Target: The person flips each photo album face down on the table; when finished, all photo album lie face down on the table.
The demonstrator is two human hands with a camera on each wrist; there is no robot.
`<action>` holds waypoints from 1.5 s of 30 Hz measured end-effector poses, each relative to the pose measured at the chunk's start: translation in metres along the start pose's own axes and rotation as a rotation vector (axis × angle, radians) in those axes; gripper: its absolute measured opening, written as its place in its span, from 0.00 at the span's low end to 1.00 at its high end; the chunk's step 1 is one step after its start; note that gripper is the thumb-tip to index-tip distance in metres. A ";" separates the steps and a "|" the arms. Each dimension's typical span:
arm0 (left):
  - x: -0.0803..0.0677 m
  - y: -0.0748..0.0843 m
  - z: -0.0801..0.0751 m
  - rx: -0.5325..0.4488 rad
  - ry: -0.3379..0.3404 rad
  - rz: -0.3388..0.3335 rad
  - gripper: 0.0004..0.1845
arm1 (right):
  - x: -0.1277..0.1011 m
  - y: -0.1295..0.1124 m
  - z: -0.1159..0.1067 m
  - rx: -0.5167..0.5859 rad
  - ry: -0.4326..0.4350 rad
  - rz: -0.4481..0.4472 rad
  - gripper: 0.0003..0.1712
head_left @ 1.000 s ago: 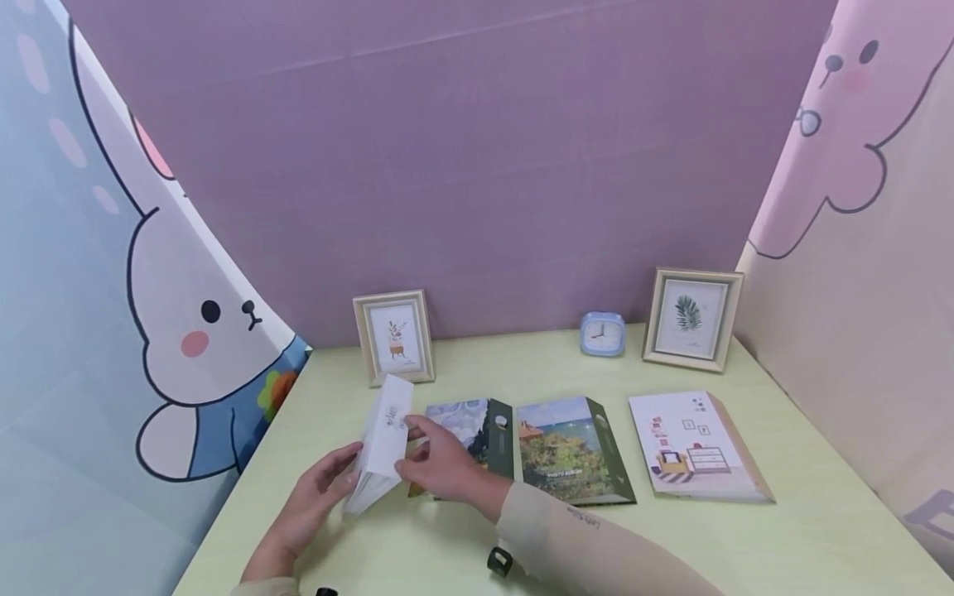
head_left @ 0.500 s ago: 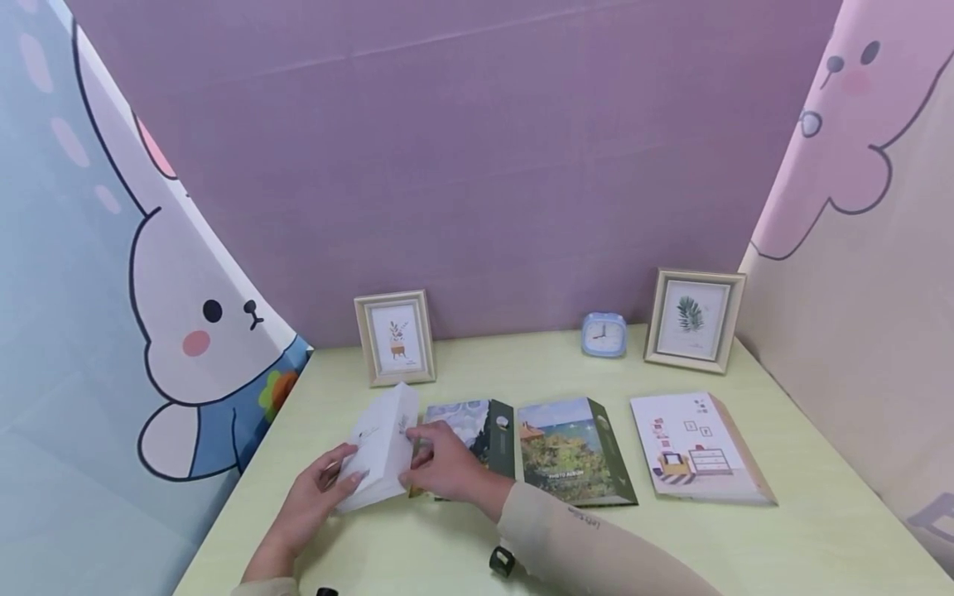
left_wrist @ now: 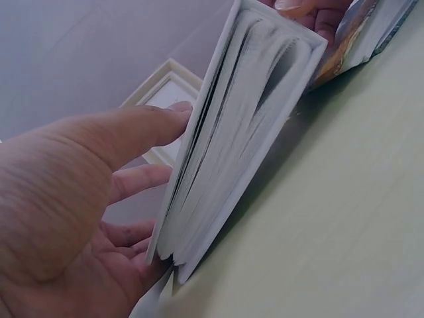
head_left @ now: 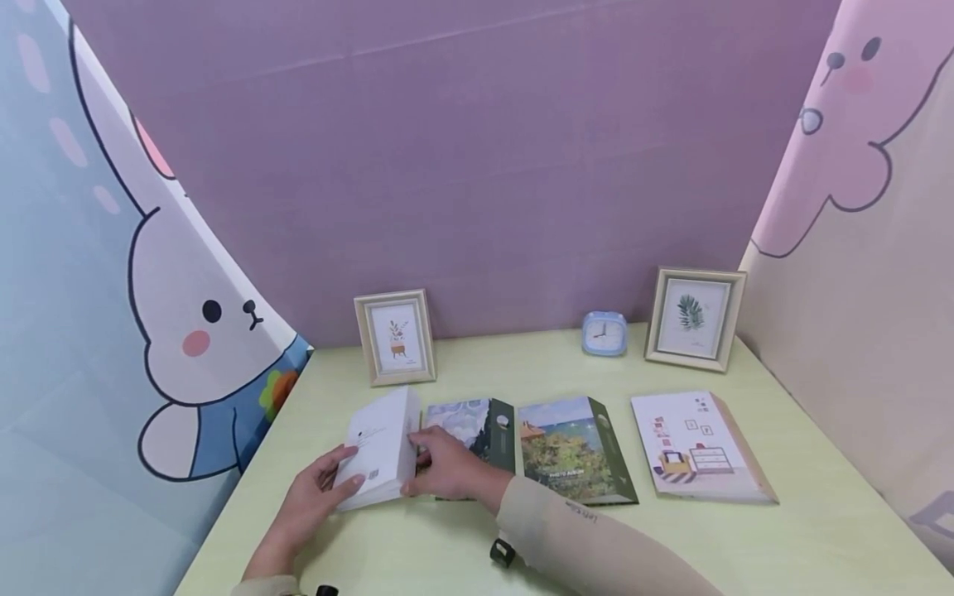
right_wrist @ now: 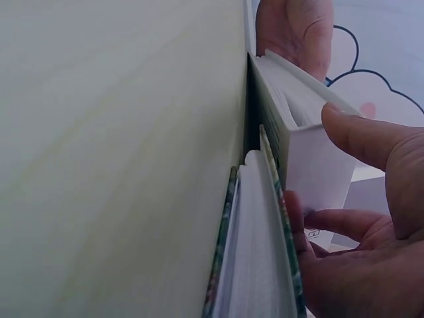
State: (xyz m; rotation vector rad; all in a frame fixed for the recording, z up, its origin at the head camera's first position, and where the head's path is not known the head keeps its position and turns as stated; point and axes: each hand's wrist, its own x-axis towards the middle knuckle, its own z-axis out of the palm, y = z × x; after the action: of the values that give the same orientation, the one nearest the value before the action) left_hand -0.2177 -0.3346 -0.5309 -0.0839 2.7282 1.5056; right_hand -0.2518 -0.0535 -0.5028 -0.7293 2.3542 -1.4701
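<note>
A thick white photo album (head_left: pixel 380 447) sits low over the table's left part, its printed cover turned up and its spine to the right. My left hand (head_left: pixel 307 497) holds the album's left edge; in the left wrist view the thumb lies on the cover and the page ends show between the covers. At the spine, my right hand (head_left: pixel 450 468) grips with thumb and fingers, as the right wrist view also shows. Just right of it, partly hidden by that hand, lies a dark green photo album (head_left: pixel 477 418) with a landscape picture.
Further right lie a second landscape photo album (head_left: pixel 570 451) and an album with a furniture drawing (head_left: pixel 693 451). Along the back stand a plant-picture frame (head_left: pixel 395 338), a blue clock (head_left: pixel 604 334) and a leaf-picture frame (head_left: pixel 696 319). Pale table surface (head_left: pixel 671 538) runs along the front.
The white album has turned from standing tilted, spine up, to lying nearly flat, its cover now facing up and the spine lowered to the right. My hands have barely moved.
</note>
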 end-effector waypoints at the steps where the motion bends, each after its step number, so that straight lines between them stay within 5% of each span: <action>1: 0.000 0.000 0.000 0.003 -0.001 0.002 0.41 | 0.000 0.000 0.000 -0.001 -0.002 0.000 0.52; 15: 0.004 0.002 -0.007 0.003 -0.033 0.018 0.37 | 0.001 -0.003 -0.001 0.000 -0.027 0.014 0.48; 25: 0.007 -0.005 -0.009 0.031 -0.043 -0.015 0.38 | 0.006 -0.004 0.012 -0.120 -0.020 0.063 0.44; 37: 0.006 -0.011 -0.010 0.060 -0.024 -0.023 0.41 | 0.007 -0.004 0.018 -0.010 -0.008 0.072 0.39; 45: 0.006 -0.009 -0.012 0.067 -0.016 -0.022 0.41 | 0.007 -0.004 0.017 0.028 0.005 0.082 0.45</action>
State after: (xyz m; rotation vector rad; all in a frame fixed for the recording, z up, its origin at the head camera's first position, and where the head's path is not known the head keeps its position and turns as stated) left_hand -0.2227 -0.3498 -0.5328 -0.0993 2.7530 1.4012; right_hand -0.2485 -0.0713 -0.5064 -0.6160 2.3332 -1.4688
